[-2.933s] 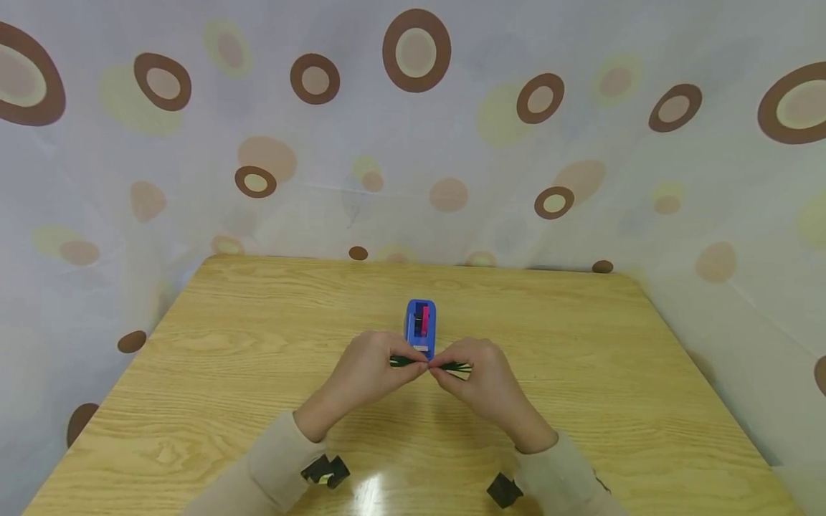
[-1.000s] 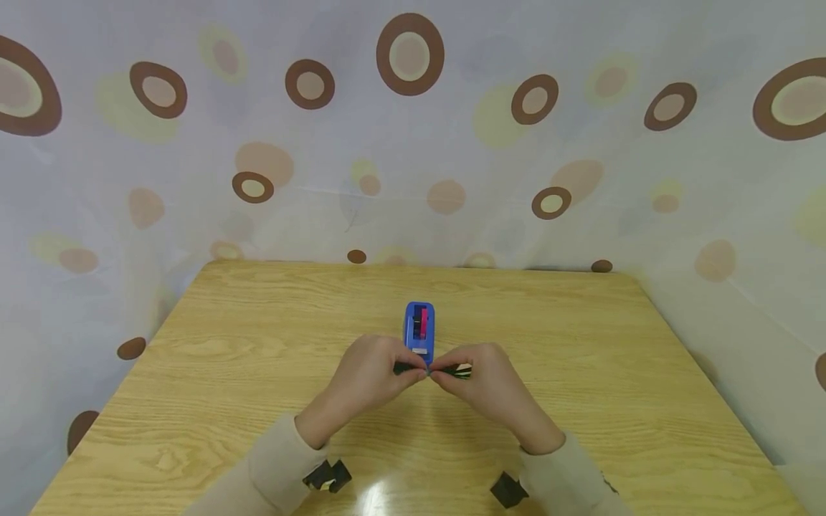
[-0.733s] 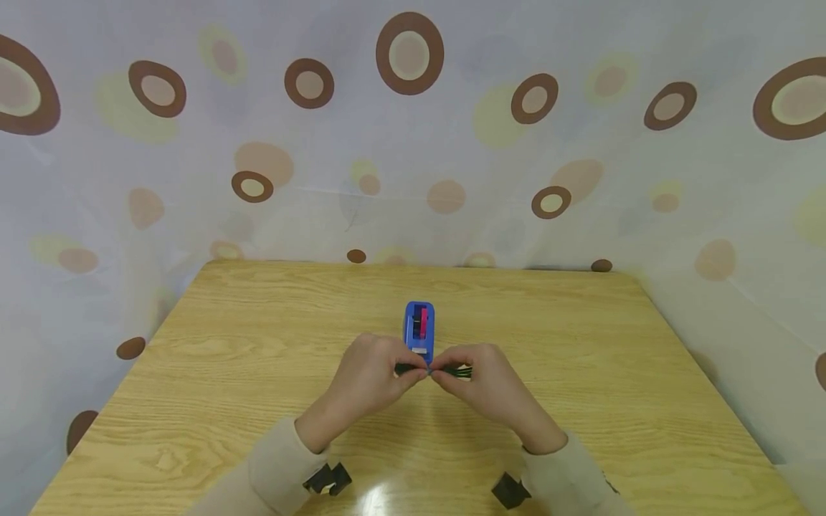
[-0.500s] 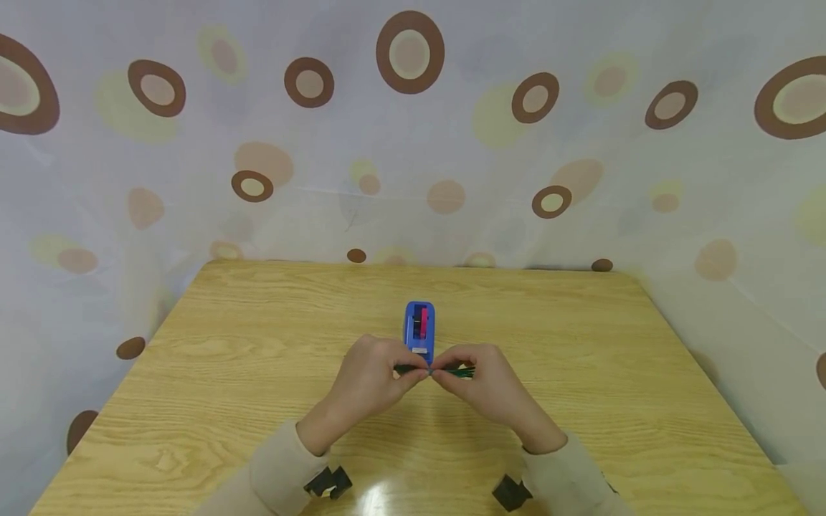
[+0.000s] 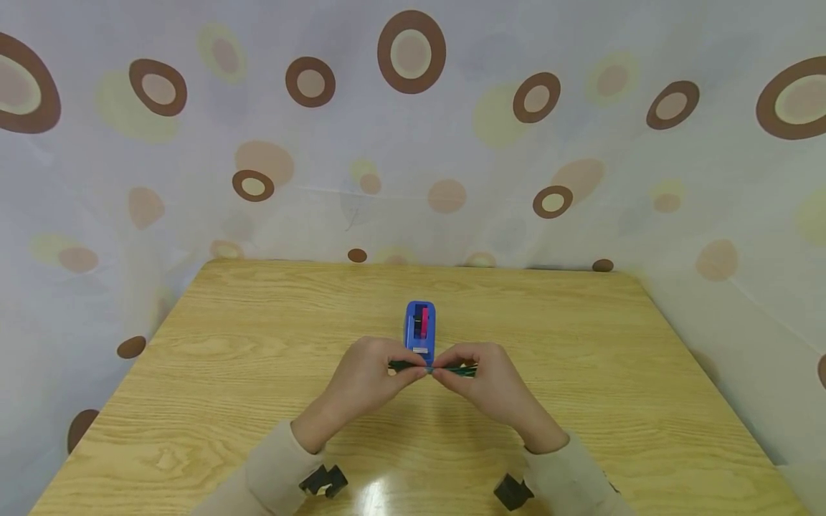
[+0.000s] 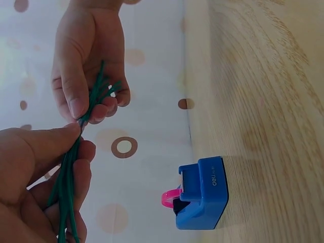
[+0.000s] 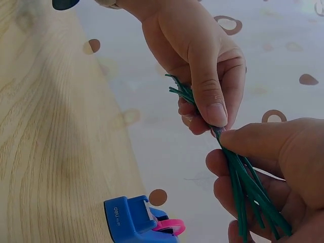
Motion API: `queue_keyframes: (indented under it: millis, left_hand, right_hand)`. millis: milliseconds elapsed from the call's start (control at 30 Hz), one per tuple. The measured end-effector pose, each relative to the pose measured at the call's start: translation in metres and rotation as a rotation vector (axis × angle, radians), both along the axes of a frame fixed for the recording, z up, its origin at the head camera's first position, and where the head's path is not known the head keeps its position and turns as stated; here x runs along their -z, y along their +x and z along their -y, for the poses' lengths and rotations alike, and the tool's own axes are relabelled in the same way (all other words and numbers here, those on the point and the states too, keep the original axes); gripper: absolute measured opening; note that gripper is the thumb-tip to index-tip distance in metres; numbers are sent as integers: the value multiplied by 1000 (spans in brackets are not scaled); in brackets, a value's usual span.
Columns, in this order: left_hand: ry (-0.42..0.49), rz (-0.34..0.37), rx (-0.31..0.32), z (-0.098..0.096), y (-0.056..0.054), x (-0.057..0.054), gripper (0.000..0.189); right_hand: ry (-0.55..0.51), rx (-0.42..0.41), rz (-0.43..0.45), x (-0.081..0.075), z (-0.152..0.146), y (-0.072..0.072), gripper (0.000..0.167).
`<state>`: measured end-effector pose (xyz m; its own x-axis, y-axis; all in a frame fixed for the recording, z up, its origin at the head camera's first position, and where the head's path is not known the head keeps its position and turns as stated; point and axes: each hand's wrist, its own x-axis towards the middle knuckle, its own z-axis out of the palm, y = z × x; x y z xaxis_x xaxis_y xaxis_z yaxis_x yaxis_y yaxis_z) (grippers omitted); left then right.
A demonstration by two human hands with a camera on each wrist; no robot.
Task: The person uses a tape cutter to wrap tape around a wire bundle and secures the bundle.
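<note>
A bundle of thin green strips is held in the air by both hands, over the middle of the table. My left hand pinches it between thumb and fingers just left of its middle. Right up against those fingertips, my right hand pinches the other half. A small shiny, clear band shows on the bundle between the two thumbs. Loose ends fan out across both palms. Just beyond the hands stands a blue tape dispenser carrying a pink ring, its near end partly hidden behind the fingertips.
The wooden table has light grain and reaches back to a pale curtain printed with brown ovals. A black piece sits at the right sleeve cuff, with another black piece at the left.
Both hands keep their pinch on the bundle and stay nearly in place, slightly lower in the head view than at first. The strip ends at the right have shifted a little. The dispenser stands still.
</note>
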<state>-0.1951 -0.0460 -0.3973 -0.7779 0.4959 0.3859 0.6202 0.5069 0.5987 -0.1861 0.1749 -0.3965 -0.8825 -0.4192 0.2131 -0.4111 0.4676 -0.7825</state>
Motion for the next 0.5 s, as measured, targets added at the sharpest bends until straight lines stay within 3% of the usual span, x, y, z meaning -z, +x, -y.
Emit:
queue_keyframes:
  millis: [233, 500]
  left_hand:
    - [51, 71, 25, 3, 0, -1, 7]
    - [70, 62, 47, 5, 0, -3, 8]
  right_hand:
    - [-13, -9, 1, 0, -1, 1, 7]
    - [-18, -1, 0, -2, -3, 2, 8]
